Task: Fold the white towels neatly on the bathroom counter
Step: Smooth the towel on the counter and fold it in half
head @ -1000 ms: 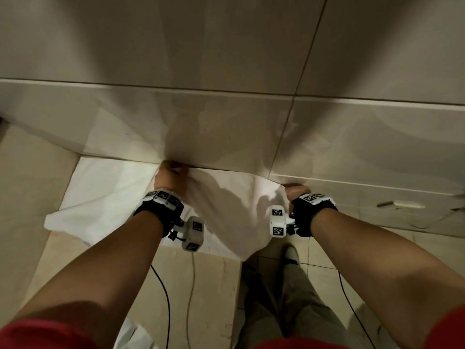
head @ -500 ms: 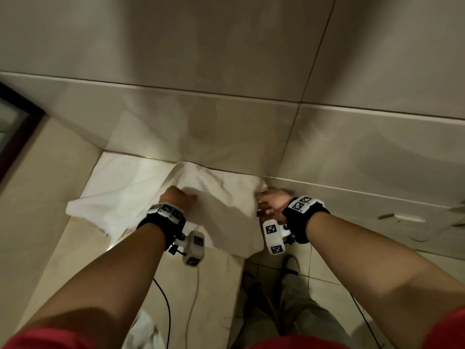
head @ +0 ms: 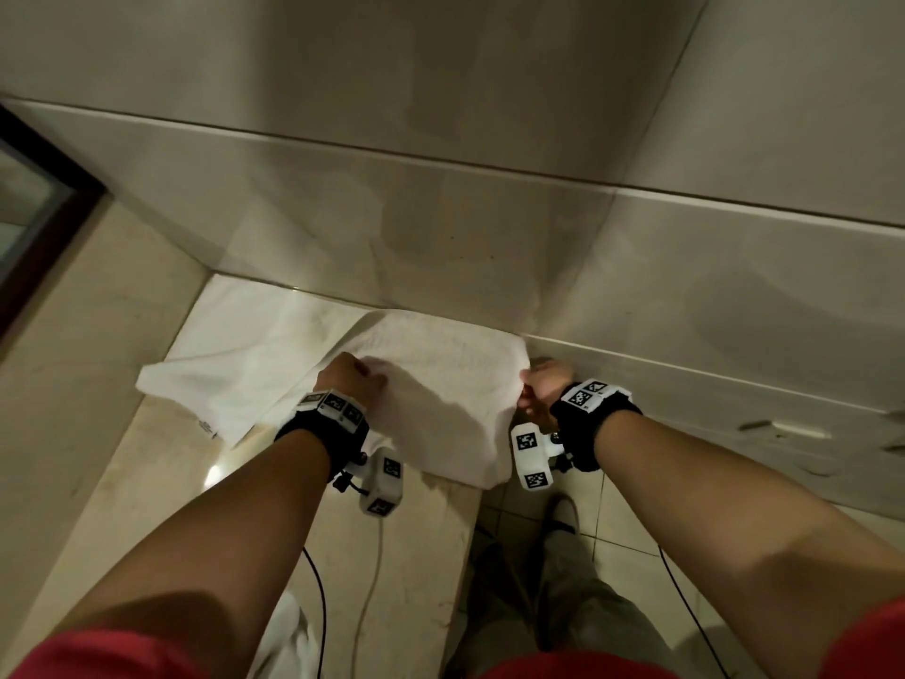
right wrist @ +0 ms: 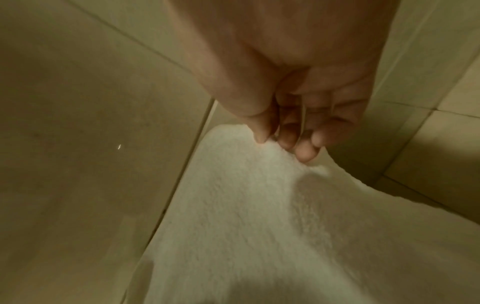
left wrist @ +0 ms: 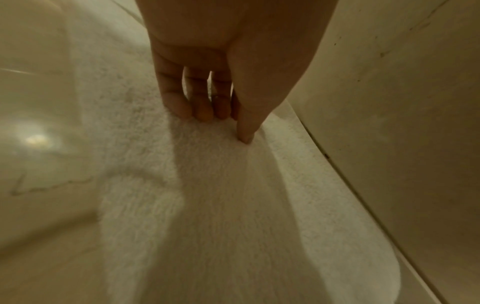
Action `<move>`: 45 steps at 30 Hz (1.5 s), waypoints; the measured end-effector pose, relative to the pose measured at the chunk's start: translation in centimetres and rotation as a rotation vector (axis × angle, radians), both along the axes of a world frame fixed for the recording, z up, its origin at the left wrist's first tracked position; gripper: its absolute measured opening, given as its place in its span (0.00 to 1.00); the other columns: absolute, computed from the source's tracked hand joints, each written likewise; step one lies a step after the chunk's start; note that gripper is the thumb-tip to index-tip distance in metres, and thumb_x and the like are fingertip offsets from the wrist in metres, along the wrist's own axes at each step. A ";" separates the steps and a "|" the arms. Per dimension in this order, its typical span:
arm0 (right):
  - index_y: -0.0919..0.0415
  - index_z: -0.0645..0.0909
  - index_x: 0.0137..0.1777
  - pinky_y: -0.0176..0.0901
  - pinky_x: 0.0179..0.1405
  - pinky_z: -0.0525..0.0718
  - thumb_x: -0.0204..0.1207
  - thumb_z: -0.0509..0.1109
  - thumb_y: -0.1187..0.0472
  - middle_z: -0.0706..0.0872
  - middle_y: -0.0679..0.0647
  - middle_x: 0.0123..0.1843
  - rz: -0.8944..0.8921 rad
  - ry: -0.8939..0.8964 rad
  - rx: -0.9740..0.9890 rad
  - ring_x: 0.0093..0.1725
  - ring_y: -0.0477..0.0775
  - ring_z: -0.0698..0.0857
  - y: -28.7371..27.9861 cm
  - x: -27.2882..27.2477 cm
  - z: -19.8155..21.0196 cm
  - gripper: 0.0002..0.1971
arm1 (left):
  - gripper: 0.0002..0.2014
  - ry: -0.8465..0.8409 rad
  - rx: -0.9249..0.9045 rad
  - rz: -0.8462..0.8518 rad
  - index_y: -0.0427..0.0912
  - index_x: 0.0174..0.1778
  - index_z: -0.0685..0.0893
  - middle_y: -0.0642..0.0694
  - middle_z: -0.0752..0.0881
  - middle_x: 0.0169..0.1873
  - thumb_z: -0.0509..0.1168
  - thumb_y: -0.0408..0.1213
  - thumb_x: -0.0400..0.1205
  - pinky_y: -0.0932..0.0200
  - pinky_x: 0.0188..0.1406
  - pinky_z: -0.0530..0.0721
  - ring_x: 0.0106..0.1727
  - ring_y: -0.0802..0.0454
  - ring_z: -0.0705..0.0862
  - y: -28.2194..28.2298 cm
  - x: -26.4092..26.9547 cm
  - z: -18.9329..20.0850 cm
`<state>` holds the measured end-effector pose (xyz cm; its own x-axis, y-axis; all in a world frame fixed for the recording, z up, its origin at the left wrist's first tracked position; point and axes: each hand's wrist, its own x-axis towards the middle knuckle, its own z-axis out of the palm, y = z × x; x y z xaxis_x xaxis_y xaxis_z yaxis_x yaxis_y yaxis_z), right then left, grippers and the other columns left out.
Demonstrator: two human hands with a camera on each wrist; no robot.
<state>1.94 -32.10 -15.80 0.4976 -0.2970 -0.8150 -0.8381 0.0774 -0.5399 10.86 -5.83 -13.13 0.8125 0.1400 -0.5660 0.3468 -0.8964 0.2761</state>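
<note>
A white towel [head: 440, 384] lies on the beige marble counter [head: 161, 482] against the back wall, its top layer folded over and its right end hanging past the counter's edge. My left hand [head: 350, 379] rests on the fold's left side. In the left wrist view its fingertips [left wrist: 197, 115] and thumb pinch the towel [left wrist: 207, 195]. My right hand [head: 543, 389] holds the towel's right edge near the wall. In the right wrist view its thumb and fingers [right wrist: 285, 142] pinch that edge of the towel [right wrist: 246, 205].
A dark-framed mirror [head: 49, 213] stands at the left. Another white cloth [head: 289, 644] lies at the counter's near edge beside the wrist cables. To the right the counter ends above the tiled floor [head: 636, 521], where my legs and shoe show.
Both hands came down and toward me from the wall, laying the held towel edge over the rest. The towel now lies flatter and doubled on the counter.
</note>
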 end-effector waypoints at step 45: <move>0.52 0.81 0.51 0.38 0.31 0.81 0.70 0.74 0.62 0.85 0.53 0.45 1.528 -0.419 -0.245 0.33 0.50 0.83 29.3 15.0 5.9 0.11 | 0.14 -0.137 -0.313 0.850 0.49 0.57 0.86 0.46 0.90 0.51 0.68 0.48 0.78 0.62 0.44 0.76 0.48 0.47 0.85 19.2 -2.3 1.5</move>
<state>16.97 -2.85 -9.92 0.6020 0.5683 -0.5609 0.1585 -0.7735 -0.6137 8.60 13.38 -11.61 0.5690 0.5777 -0.5852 0.8018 -0.2316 0.5510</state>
